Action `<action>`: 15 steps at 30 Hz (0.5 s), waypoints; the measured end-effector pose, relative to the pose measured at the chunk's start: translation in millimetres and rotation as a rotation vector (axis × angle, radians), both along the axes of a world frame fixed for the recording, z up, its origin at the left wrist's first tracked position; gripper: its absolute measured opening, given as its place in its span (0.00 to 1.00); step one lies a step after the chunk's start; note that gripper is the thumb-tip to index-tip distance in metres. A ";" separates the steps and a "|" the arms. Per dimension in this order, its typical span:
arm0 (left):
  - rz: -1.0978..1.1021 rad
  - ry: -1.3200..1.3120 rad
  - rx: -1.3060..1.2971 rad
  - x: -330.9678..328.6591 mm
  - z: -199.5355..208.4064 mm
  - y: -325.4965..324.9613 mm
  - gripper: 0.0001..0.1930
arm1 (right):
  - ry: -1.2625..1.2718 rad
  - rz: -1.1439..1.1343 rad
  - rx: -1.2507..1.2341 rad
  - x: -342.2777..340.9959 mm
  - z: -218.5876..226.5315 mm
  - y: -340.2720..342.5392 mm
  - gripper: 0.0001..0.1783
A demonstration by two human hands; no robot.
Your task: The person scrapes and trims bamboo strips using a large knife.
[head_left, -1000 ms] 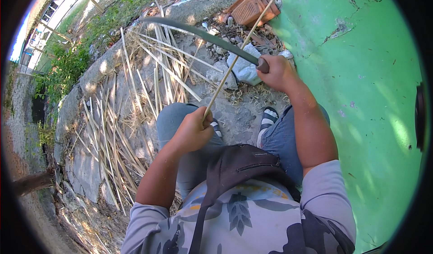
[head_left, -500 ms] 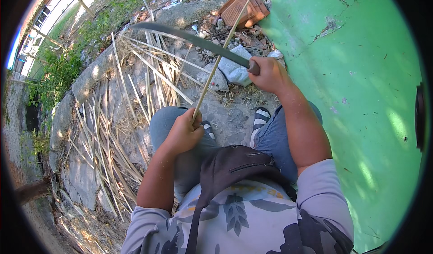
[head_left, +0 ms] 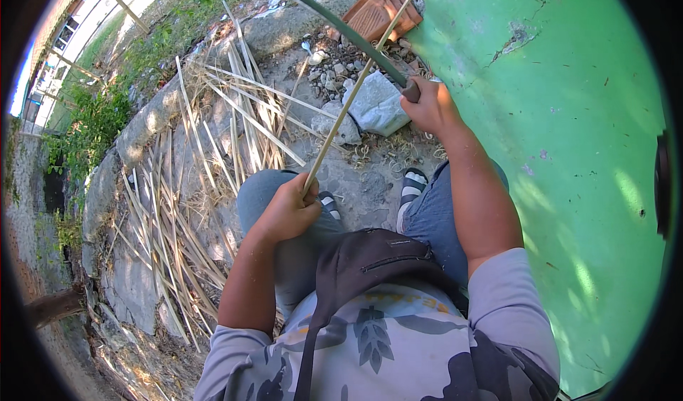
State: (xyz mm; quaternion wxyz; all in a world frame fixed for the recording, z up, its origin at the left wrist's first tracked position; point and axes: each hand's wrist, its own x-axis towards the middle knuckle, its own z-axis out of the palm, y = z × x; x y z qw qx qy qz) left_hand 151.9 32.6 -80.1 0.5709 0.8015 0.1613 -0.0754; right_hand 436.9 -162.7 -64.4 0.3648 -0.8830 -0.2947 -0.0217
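Observation:
My left hand (head_left: pixel 290 207) is closed round the near end of a long, thin bamboo strip (head_left: pixel 338 125), above my left knee. The strip slants up and away to the right. In my right hand (head_left: pixel 432 109) is the handle of a machete with a long, dark, curved blade (head_left: pixel 356 39). That blade points away to the far left and crosses the strip beyond my left hand. Whether the edge touches the strip I cannot tell.
Many pale strips (head_left: pixel 160 223) lie in a loose pile on the left. Ahead are a whitish stone block (head_left: pixel 380 106), rubble, and stacked terracotta tiles (head_left: pixel 377 18). A cracked green floor (head_left: pixel 569 138) spreads on the right. My sandalled feet (head_left: pixel 411 187) stand on rough concrete.
The machete has swung so its blade points more steeply away, its tip farther off and more to the right. My right hand has shifted slightly right. The strip leans a little more right.

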 end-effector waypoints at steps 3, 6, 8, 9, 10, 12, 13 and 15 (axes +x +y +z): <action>0.015 0.021 -0.054 -3.3 -3.3 2.5 0.11 | -0.100 0.210 -0.180 -17.7 13.6 6.8 0.10; 0.015 0.013 -0.035 -2.1 -1.8 0.2 0.12 | -0.240 0.532 -0.280 -27.5 15.8 13.0 0.09; 0.016 0.000 -0.001 -2.8 -0.7 -0.1 0.12 | -0.229 0.543 -0.310 -28.3 17.5 16.1 0.09; 0.016 -0.008 0.018 -2.1 -1.3 0.4 0.12 | -0.219 0.552 -0.344 -28.7 17.9 17.9 0.08; 0.012 -0.015 0.032 -3.0 -2.3 -0.3 0.13 | -0.216 0.552 -0.345 -25.4 15.0 17.9 0.08; 0.033 0.002 -0.021 -3.1 -8.1 3.6 0.13 | 0.031 0.354 -0.252 -11.2 6.8 18.2 0.07; 0.061 0.014 -0.074 0.0 -8.6 5.3 0.14 | 0.026 0.354 -0.253 -11.4 5.8 19.4 0.07; 0.074 0.020 -0.074 1.2 -3.8 5.2 0.14 | -0.018 0.310 -0.212 -18.1 1.7 21.5 0.08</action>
